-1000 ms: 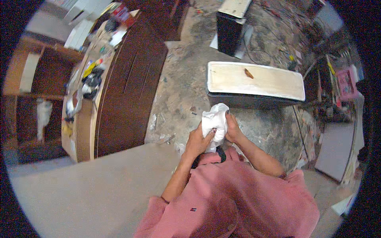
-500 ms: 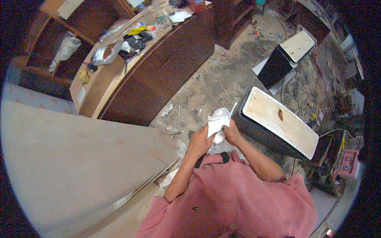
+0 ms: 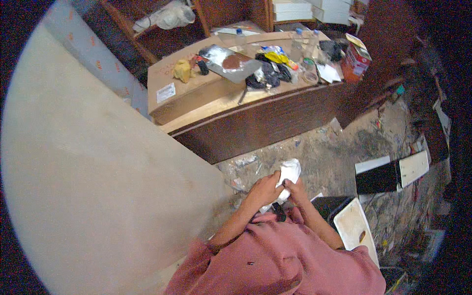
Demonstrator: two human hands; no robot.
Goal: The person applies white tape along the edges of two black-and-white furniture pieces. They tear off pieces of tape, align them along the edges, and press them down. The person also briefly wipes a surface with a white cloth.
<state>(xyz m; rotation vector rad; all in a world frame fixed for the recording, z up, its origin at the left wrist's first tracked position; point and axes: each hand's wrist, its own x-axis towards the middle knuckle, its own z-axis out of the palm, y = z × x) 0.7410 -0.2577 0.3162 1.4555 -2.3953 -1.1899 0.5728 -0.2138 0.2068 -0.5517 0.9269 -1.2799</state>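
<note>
In front of my body, both hands hold a crumpled white wad (image 3: 290,170), which could be cloth, paper or thin plastic. My left hand (image 3: 267,189) is closed on its left side, the fingers bent around it. Opposite, my right hand (image 3: 295,190) grips it with the thumb lying over the near part. The wad sticks out beyond the fingers, and a lower bit shows below them. Some fingertips are hidden behind it.
A large pale panel (image 3: 98,167) stands close on my left. Ahead, a long counter (image 3: 275,125) carries a cardboard box (image 3: 196,101), a grey sheet with brown matter (image 3: 228,63), black plastic bags (image 3: 268,73) and bottles. White-topped black boxes (image 3: 353,228) stand on the littered floor (image 3: 314,147) at right.
My view has swung left and up toward the counter, so the counter looks nearer and the white-topped boxes sit lower right. Both hands still hold the white wad.
</note>
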